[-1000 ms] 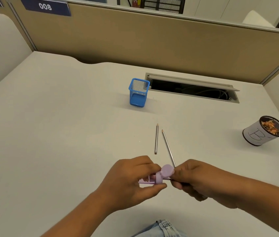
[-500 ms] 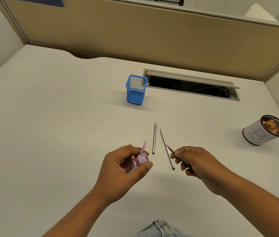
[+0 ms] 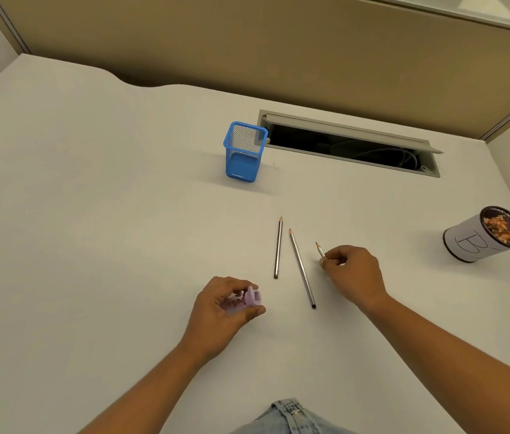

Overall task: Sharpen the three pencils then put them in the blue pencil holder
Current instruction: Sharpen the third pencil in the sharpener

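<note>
White desk (image 3: 91, 214), tan partition behind. Blue square mesh pencil holder (image 3: 244, 153) upright, empty. Nearer the person than it: two thin grey pencils (image 3: 278, 248) lying side by side. Just right of those, right hand (image 3: 352, 274) pinches third pencil (image 3: 320, 249). Left hand (image 3: 222, 308) clasps lilac plastic sharpener (image 3: 249, 300).

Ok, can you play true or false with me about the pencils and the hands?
1. The right hand holds a pencil. True.
2. The blue pencil holder has three pencils inside. False: it looks empty; two pencils lie on the desk.
3. The left hand holds the purple sharpener. True.
4. The white cup is tipped over. False: it stands upright, with shavings inside.
</note>
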`<state>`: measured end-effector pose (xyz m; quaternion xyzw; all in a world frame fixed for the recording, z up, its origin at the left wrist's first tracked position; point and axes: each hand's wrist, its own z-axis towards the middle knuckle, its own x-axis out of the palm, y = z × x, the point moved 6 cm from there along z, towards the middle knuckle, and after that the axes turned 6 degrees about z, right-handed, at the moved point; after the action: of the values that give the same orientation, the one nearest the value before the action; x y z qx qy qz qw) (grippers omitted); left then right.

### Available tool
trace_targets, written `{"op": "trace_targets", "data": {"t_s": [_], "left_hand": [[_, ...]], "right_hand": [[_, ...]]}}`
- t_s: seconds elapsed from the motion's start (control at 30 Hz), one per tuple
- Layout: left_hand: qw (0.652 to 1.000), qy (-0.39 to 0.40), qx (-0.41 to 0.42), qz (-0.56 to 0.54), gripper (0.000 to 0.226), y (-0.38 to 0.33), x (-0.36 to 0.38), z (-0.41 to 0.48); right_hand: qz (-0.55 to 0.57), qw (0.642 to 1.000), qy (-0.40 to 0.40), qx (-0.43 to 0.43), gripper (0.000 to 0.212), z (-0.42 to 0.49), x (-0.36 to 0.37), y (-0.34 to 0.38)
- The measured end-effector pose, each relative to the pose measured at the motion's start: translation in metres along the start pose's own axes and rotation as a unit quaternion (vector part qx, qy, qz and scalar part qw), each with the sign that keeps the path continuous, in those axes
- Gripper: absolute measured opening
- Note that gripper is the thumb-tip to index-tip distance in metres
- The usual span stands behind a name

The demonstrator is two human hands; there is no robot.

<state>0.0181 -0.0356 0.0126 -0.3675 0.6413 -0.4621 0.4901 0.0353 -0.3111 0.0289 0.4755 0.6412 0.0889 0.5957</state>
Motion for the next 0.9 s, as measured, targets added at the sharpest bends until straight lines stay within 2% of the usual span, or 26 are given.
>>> {"op": "trace_targets", "data": {"t_s": [0.2, 0.4, 0.6, 0.67, 0.73, 0.9], "left_hand": [[0.998, 0.008, -0.023, -0.056, 0.04, 0.009, 0.002, 0.001], [0.995, 0.005, -0.049, -0.082, 0.033, 0.011, 0.003, 0.003], [0.994, -0.012, -0.067, -0.087, 0.029, -0.003, -0.004, -0.001], [0.994, -0.015, -0.064, -0.086, 0.028, -0.013, -0.009, -0.004], [0.995, -0.014, -0.055, -0.086, 0.028, -0.023, -0.014, -0.009], [0.995, -0.017, -0.025, -0.094, 0.028, -0.047, -0.024, -0.022]], "right_hand": [[-0.055, 0.998, -0.002, -0.015, 0.009, 0.008, 0.004, -0.003], [-0.081, 0.997, -0.001, -0.008, 0.004, 0.018, 0.008, -0.005], [-0.059, 0.998, -0.005, 0.0, 0.021, 0.022, 0.005, -0.005], [-0.045, 0.998, -0.049, -0.021, 0.023, 0.021, -0.004, 0.006], [-0.036, 0.996, -0.06, -0.052, 0.019, 0.019, -0.004, 0.021], [-0.058, 0.992, 0.002, -0.112, 0.013, 0.007, 0.033, 0.056]]}}
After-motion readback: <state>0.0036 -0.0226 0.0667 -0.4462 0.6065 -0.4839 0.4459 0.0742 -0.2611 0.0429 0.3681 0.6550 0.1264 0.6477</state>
